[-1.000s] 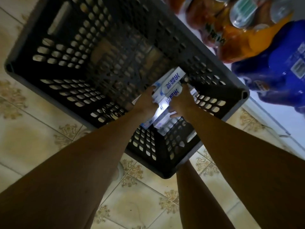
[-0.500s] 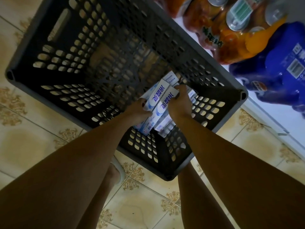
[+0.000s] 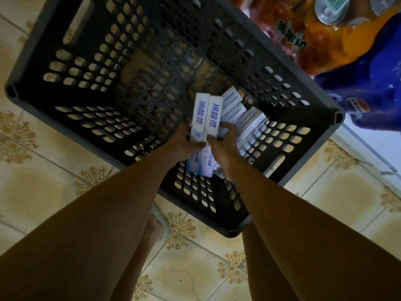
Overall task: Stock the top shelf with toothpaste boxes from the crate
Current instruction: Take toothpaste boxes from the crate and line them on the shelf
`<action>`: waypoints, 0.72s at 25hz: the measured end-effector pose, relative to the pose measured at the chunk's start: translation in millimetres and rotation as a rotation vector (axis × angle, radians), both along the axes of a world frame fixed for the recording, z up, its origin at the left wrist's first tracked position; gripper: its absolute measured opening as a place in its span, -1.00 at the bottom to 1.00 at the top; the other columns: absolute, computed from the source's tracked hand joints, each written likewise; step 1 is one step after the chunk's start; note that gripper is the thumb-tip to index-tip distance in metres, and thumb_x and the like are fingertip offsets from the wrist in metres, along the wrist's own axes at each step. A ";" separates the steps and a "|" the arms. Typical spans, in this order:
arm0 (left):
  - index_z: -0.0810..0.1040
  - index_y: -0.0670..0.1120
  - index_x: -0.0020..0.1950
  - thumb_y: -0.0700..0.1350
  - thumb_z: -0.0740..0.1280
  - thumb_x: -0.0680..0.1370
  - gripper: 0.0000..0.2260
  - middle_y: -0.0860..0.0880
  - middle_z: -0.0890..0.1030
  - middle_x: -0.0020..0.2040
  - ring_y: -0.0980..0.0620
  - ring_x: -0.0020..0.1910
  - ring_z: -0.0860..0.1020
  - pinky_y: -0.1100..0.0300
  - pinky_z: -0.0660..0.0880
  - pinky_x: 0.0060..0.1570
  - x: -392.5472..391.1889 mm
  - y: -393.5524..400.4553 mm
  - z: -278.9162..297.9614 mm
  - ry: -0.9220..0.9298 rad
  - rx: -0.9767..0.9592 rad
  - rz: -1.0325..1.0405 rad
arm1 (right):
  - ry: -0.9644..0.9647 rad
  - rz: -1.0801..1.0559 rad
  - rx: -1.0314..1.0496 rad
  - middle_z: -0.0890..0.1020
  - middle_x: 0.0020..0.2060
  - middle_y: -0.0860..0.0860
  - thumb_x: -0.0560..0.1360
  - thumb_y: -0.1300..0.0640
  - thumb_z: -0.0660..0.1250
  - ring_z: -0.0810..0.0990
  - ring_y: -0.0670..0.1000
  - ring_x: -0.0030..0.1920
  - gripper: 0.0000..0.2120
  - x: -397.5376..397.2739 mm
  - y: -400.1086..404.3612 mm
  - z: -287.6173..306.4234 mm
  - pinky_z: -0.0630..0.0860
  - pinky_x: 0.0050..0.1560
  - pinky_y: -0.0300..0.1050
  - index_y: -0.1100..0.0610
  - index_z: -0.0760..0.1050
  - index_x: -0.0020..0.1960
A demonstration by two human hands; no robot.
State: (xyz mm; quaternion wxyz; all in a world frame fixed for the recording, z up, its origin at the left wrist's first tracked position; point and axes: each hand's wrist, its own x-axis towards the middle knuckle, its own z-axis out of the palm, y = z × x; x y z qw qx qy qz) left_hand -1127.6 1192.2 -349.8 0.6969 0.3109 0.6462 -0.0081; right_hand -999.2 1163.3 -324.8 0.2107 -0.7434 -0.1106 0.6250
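A dark grey perforated crate (image 3: 91, 98) stands on the tiled floor below me. Two white-and-blue toothpaste boxes (image 3: 206, 118) are held side by side above the crate's near right corner. My left hand (image 3: 184, 140) grips them from the left, thumb across the front. My right hand (image 3: 223, 144) holds them from the right, fingers curled round the edge. More toothpaste boxes (image 3: 245, 120) lie in the crate's right corner, just beyond my right hand. The top shelf is out of view.
Packs of orange drink bottles (image 3: 303, 38) and blue cola bottles (image 3: 368, 88) sit to the right of the crate on a white ledge (image 3: 373, 148). A sandalled foot (image 3: 155, 227) shows between my forearms. Patterned floor tiles (image 3: 43, 187) surround the crate.
Both hands have lifted two boxes up and toward me from the pile in the crate's corner. The boxes have turned more upright in view, and the remaining boxes are uncovered.
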 end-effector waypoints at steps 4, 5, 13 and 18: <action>0.36 -0.05 0.28 -0.19 0.48 0.47 -0.54 -0.05 0.55 0.27 -0.06 0.25 0.52 -0.11 0.54 0.07 -3.7 -1.7 5.3 -0.078 -0.130 0.057 | -0.029 -0.008 0.004 0.53 0.21 0.00 0.58 0.16 0.31 0.51 -0.07 0.13 -0.57 -5.5 -10.9 4.9 0.45 -0.19 -0.35 0.08 0.28 0.40; 0.38 -0.05 0.26 -0.19 0.48 0.46 -0.56 -0.04 0.58 0.23 -0.06 0.22 0.54 -0.10 0.55 0.03 -3.1 -1.0 10.5 -0.089 -0.169 0.061 | -0.018 -0.004 -0.009 0.55 0.18 -0.02 0.57 0.14 0.32 0.53 -0.06 0.12 -0.60 -2.0 -12.5 8.0 0.44 -0.18 -0.32 0.09 0.33 0.37; 0.48 0.02 0.26 -0.24 0.54 0.40 -0.50 -0.03 0.69 0.11 -0.08 0.10 0.66 -0.11 0.62 0.01 -23.7 15.2 123.4 -0.206 -0.188 0.122 | 0.119 0.222 -0.038 0.62 0.08 0.03 0.51 0.05 0.42 0.63 -0.02 0.01 -0.55 16.0 24.6 106.2 0.54 -0.15 -0.13 0.12 0.33 0.29; 0.44 0.08 0.33 -0.34 0.52 0.40 -0.40 -0.02 0.66 0.17 -0.05 0.10 0.66 0.00 0.63 0.00 -38.2 63.9 255.4 -0.289 -0.085 0.202 | 0.058 0.321 0.128 0.65 -0.03 -0.01 0.49 0.03 0.45 0.64 -0.05 -0.11 -0.66 9.3 85.3 237.8 0.54 -0.23 -0.19 0.13 0.44 0.16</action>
